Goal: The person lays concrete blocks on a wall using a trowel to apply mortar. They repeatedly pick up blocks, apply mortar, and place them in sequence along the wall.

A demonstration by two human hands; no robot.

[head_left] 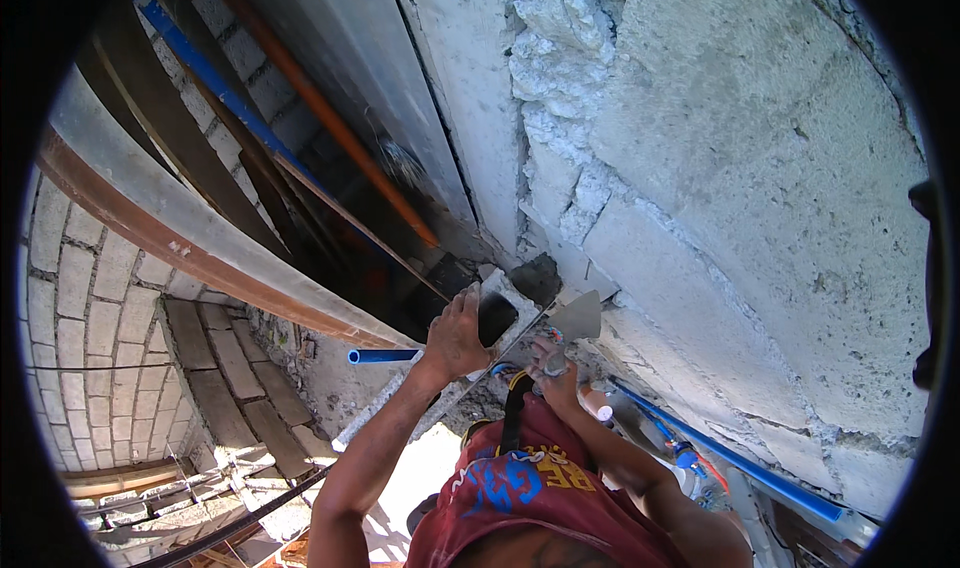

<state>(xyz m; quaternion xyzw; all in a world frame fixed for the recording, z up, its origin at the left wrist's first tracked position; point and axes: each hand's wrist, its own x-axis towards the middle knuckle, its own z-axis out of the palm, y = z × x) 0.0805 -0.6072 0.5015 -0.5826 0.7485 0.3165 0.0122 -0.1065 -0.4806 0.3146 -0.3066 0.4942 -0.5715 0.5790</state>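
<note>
My left hand (455, 336) presses against a grey hollow block (497, 303) at the foot of a rough block wall (760, 188); its fingers lie at the block's dark hollow. My right hand (553, 366) grips the handle of a steel trowel (578, 317), whose flat blade points up toward the wall joint. A dark patch of wet mortar (537, 277) sits just above the block, between the two hands. A thin taut string (500, 358) runs diagonally past both hands. My red printed shirt (530, 498) fills the lower middle.
An orange pipe (330, 118) and a blue pipe (215, 83) lean along the wall at upper left. Another blue pipe (735, 463) runs at lower right, and a short blue pipe end (380, 356) sticks out left of my left hand. Block walls (70, 298) and planks (140, 478) lie below left.
</note>
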